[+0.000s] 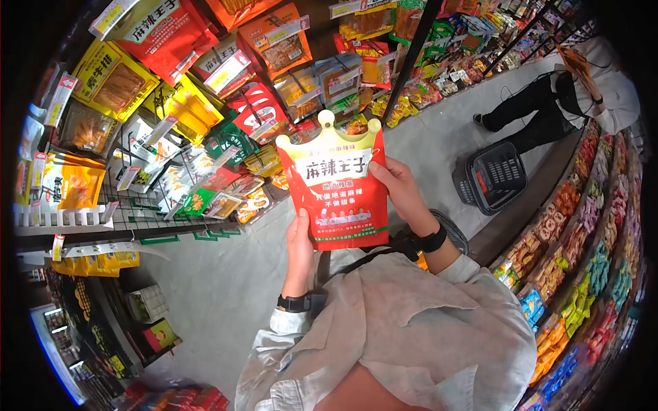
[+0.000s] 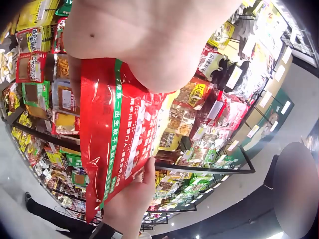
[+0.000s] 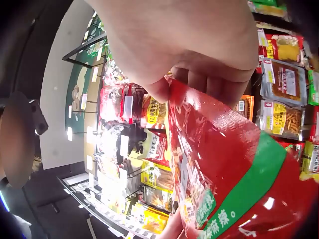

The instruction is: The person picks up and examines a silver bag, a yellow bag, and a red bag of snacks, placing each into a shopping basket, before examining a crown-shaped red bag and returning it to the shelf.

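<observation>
A red snack bag with a yellow crown-shaped top (image 1: 339, 198) is held upright in front of the chest, its printed front facing up to the head view. The left hand (image 1: 299, 250) grips its lower left edge, the thumb on the front. On the right edge, higher up, the right hand (image 1: 404, 192) pinches the bag between thumb and fingers behind it. The left wrist view shows the red bag (image 2: 114, 144) beneath the left hand (image 2: 144, 40). Close up in the right wrist view, curled fingers of the right hand (image 3: 184, 45) lie behind the red bag (image 3: 219, 134).
Hanging snack packets (image 1: 185, 109) fill the racks at the left and top. Shelves of wrapped snacks (image 1: 548, 260) curve along the right. A dark shopping basket (image 1: 504, 175) stands on the grey floor (image 1: 226, 301), near another person in black trousers (image 1: 524, 103).
</observation>
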Motion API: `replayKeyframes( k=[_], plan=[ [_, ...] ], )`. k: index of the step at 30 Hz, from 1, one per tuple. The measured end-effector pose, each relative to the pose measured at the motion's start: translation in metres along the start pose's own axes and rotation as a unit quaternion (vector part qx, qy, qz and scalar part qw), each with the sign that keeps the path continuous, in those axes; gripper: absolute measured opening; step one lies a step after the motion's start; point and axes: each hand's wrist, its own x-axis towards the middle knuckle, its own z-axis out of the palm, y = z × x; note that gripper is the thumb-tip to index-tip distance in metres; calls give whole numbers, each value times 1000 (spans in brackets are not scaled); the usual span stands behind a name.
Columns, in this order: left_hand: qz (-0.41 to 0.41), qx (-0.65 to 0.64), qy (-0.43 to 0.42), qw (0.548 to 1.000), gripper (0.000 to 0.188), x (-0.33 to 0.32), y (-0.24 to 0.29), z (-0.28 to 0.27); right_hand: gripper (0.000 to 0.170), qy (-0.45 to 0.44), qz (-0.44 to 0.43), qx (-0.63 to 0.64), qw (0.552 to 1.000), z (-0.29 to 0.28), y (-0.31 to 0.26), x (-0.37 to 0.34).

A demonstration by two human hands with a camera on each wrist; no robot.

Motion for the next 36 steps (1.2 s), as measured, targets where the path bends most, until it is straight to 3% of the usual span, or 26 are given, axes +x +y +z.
replayKeyframes(
  k=[9, 12, 18, 23, 26, 36],
  plan=[
    [-42, 0, -30, 999, 46, -6, 3, -33, 26, 21, 41, -13, 999, 26, 13, -14],
    [-32, 4, -42, 999, 46, -4, 4, -40, 22, 40, 31, -52, 997, 36, 13, -17],
    [-54, 23, -53, 997, 45, -2, 9, -43, 22, 66, 21, -13, 998, 43, 11, -18],
    [-16, 53, -68, 996, 46, 11, 3, -33, 21, 60, 22, -28, 998, 21, 11, -4],
    [-41, 48, -31, 998, 47, 16, 0, -17, 22, 45, 15, -16, 999, 10, 3, 7],
    [-2, 27, 19, 999, 47, 23, -12, 45, 26, -42, 31, -21, 998, -45, -14, 52]
  ],
)
